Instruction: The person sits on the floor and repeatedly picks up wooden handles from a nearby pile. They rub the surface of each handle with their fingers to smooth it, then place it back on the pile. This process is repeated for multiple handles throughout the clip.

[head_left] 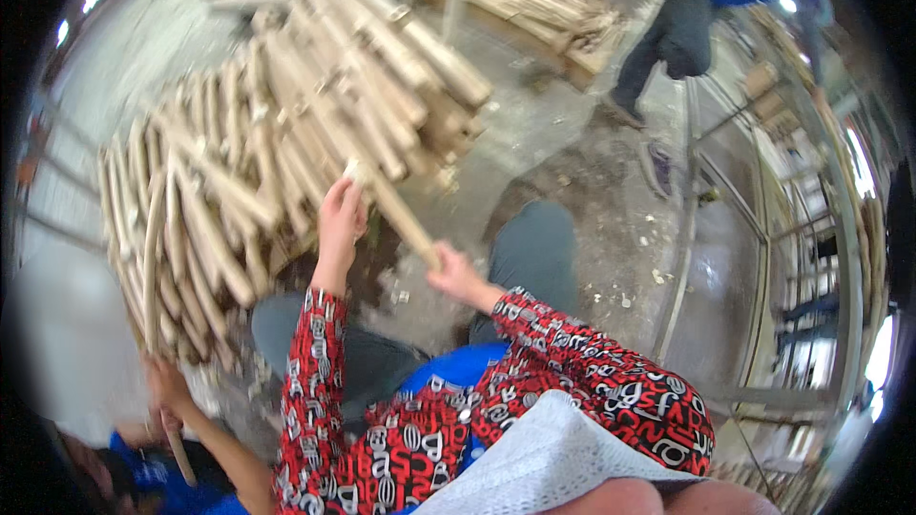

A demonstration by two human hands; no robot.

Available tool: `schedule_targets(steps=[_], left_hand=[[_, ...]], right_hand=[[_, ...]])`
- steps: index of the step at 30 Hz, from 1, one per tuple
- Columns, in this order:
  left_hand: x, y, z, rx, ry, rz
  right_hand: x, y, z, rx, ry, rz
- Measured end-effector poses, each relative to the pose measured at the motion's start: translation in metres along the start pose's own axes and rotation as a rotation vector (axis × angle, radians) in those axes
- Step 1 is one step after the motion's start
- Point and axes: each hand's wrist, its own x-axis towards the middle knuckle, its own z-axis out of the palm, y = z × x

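A pale wooden stick (pixel 396 210) slants down to the right in front of me. My left hand (pixel 341 215) grips its upper end, right at the edge of a big pile of similar sticks (pixel 277 143). My right hand (pixel 453 272) is closed around the stick's lower end. Both arms wear red patterned sleeves. My knees in grey trousers (pixel 534 248) show below the hands.
Another person's hand (pixel 167 401) at the lower left holds a stick. A person in blue (pixel 706 10) stands at the top right beside a second heap of sticks (pixel 544 0). Metal frames (pixel 763 210) run along the right. Chips litter the concrete floor (pixel 611 219).
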Motion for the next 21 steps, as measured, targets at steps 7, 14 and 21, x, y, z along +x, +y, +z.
schedule_targets(steps=[7, 14, 21], left_hand=[[-0.002, 0.002, -0.07, -0.05, 0.086, 0.079], [-0.01, 0.016, -0.067, 0.812, 0.191, 0.644], [-0.009, 0.02, -0.078, 0.679, 0.138, 0.436]], right_hand=[[0.021, -0.012, 0.024, -0.222, 0.048, -0.287], [0.013, -0.02, 0.016, 0.632, -0.462, 0.297], [0.007, -0.018, 0.024, 0.428, -0.337, 0.186]])
